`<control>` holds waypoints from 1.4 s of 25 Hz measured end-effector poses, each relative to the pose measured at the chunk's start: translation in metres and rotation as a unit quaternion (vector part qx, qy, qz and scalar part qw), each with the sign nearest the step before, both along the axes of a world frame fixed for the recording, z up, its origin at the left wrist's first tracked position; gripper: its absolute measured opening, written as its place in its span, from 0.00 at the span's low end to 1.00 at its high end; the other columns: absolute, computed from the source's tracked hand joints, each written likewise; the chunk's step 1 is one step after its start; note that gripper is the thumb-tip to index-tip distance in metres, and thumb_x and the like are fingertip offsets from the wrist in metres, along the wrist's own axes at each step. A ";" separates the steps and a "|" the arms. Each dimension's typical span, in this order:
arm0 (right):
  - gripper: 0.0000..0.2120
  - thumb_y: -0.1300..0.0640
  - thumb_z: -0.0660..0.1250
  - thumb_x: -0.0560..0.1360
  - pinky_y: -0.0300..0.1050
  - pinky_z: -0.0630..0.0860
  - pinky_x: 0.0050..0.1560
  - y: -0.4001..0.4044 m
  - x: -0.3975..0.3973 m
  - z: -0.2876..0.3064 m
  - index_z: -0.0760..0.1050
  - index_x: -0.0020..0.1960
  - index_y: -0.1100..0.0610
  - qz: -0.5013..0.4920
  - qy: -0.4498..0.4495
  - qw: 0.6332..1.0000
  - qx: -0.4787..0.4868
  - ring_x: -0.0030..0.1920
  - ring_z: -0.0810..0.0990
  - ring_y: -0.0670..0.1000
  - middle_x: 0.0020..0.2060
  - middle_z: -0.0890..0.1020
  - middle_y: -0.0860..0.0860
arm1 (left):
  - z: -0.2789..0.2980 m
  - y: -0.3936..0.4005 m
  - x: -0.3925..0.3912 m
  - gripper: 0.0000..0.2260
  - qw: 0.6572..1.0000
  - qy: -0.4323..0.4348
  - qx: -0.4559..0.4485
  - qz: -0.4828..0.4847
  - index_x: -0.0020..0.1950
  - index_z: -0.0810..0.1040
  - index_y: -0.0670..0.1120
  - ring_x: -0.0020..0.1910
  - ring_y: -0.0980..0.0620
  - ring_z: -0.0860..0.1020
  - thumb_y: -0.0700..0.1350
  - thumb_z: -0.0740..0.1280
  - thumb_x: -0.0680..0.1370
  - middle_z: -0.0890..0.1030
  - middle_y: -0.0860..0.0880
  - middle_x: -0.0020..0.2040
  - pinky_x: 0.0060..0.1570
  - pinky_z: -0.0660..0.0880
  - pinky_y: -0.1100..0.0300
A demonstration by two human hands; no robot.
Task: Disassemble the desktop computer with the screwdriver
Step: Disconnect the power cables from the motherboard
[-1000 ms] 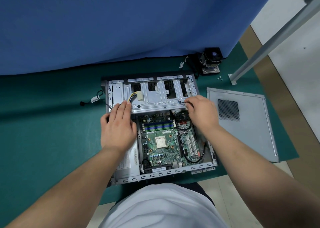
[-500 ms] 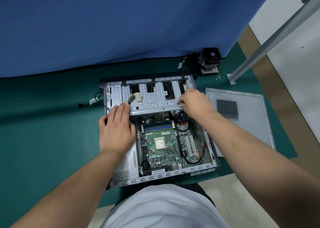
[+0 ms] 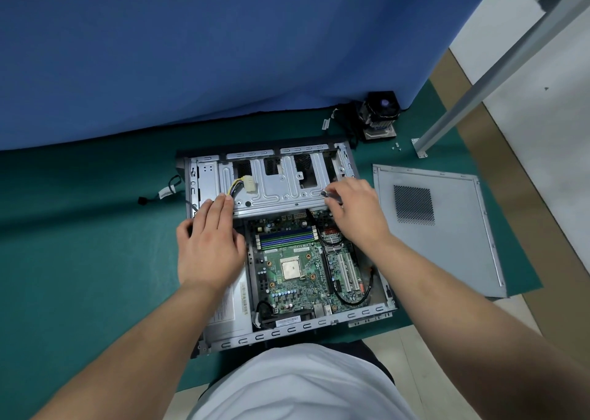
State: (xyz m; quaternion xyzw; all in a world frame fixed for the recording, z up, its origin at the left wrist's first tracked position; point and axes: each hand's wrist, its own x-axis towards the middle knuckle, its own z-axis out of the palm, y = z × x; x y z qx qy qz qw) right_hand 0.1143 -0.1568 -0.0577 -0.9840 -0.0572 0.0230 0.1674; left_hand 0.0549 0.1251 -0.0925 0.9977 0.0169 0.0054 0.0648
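Note:
The open desktop case (image 3: 287, 328) lies flat on the green mat, its green motherboard (image 3: 297, 260) exposed. A silver drive cage (image 3: 281, 189) spans the far half of the case. My left hand (image 3: 207, 244) rests flat with straight fingers on the cage's near left corner, beside a yellow-and-black cable with a white connector (image 3: 247, 185). My right hand (image 3: 354, 212) grips a screwdriver (image 3: 329, 194), whose tip touches the cage near its right end. Most of the tool is hidden under the fingers.
The removed grey side panel (image 3: 447, 228) lies to the right of the case. A black CPU cooler (image 3: 380, 116) stands at the back right by the blue curtain, with loose screws (image 3: 397, 146) and a metal frame leg (image 3: 424, 142) nearby. A loose cable (image 3: 166, 191) lies left.
My right hand with the screwdriver shifted slightly along the right end of the drive cage. My left hand stayed pressed on the cage's left corner.

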 end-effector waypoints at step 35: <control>0.16 0.57 0.60 0.82 0.53 0.76 0.62 0.048 -0.069 -0.038 0.76 0.65 0.63 -0.040 0.176 0.982 -0.047 0.61 0.75 0.61 0.70 0.68 0.57 | 0.002 0.001 -0.002 0.28 1.000 0.006 -0.020 -0.003 0.80 0.63 0.49 0.78 0.50 0.62 0.51 0.59 0.79 0.66 0.50 0.79 0.69 0.58 0.49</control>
